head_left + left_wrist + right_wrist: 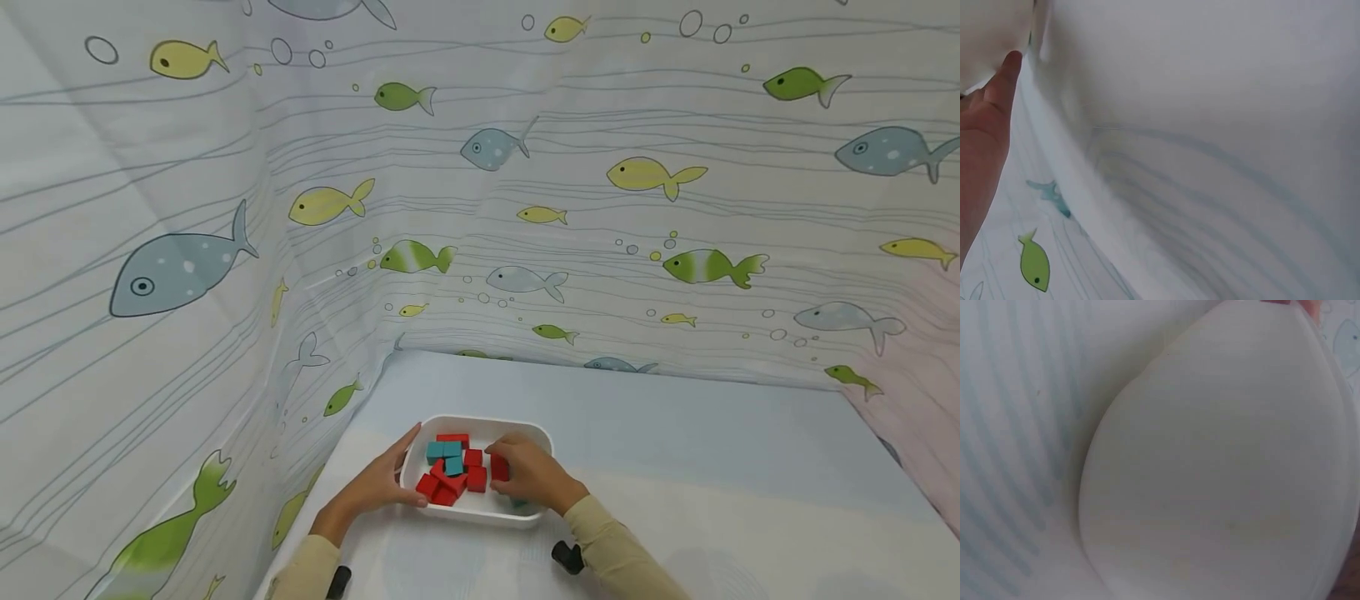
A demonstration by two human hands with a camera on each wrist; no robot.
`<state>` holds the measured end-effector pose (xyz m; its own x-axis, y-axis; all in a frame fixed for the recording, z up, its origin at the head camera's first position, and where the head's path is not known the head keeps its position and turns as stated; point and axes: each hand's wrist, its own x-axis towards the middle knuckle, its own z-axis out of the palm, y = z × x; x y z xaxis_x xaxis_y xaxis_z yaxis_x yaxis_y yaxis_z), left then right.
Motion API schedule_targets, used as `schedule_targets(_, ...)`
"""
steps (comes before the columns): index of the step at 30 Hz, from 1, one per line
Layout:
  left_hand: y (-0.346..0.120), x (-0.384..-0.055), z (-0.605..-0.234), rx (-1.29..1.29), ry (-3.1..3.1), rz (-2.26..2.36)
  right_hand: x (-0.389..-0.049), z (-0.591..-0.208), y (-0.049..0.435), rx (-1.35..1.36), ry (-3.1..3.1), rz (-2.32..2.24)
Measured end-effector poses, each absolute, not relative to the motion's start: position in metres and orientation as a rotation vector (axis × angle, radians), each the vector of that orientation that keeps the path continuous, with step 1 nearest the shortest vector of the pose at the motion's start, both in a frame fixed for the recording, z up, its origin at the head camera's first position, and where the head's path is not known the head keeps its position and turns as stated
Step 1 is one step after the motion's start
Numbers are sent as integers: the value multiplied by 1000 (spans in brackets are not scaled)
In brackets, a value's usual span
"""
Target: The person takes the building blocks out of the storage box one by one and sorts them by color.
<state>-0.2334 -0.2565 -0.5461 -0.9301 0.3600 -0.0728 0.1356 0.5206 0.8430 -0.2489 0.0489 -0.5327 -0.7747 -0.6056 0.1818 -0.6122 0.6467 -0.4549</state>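
A white oblong tray (pixel 480 518) stands on the table, and its wall (pixel 1210 456) fills much of the right wrist view. Red blocks (pixel 476 479) and teal blocks (pixel 453 466) lie loosely grouped in its left half. My left hand (pixel 378 483) grips the tray's left end, thumb at the front corner and fingers along the outer side. Over the tray's right half, my right hand (pixel 532 471) pinches a red block (pixel 499 468) between thumb and fingers. Below that hand, a teal piece (pixel 517 502) shows partly; the rest is covered.
A pale cloth covers the table (pixel 675 483). Hanging fabric printed with fish (pixel 525 208) encloses the left and far sides. A black device (pixel 567 557) sits by the right wrist, and another dark one (pixel 340 582) by the left.
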Motion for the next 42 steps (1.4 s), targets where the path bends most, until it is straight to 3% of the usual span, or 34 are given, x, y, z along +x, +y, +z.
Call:
schedule_targets(21, -254, -236, -549, 411, 2492, 1421, -252, -534, 35, 996, -2990, 344)
schedule_targets(31, -255, -234, -551, 397, 2507, 1391, -250, -534, 39, 1010, -2957, 429)
schedule_targets(42, -255, -233, -551, 385, 2490, 1407, -249, -508, 63, 1046, -2869, 731)
